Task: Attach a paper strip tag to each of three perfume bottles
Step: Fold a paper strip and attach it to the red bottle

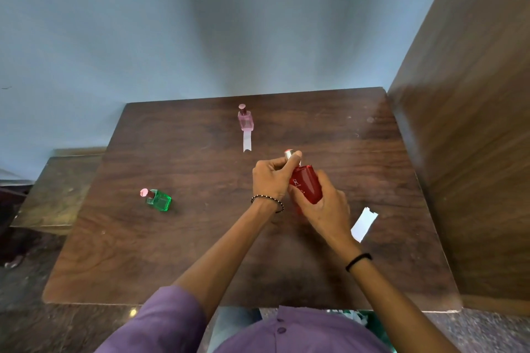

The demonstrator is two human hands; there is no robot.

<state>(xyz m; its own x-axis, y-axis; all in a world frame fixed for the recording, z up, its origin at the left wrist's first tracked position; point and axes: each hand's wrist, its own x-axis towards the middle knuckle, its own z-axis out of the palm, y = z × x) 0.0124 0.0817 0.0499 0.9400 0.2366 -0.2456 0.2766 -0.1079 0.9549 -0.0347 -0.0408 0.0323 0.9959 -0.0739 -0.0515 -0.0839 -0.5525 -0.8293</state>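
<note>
Both hands hold the red bottle above bench centre: right hand wrapped round its body, left hand pinching the cap. Loose strip near right edge; green bottle left; pink bottle, strip touching it, near far edge.

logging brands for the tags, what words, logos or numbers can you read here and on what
"R": white logo letter on the red bottle, held in both hands.
Small white print under that logo: too blurred to read.
Pink bottle, green bottle, paper strip: no text visible.
</note>
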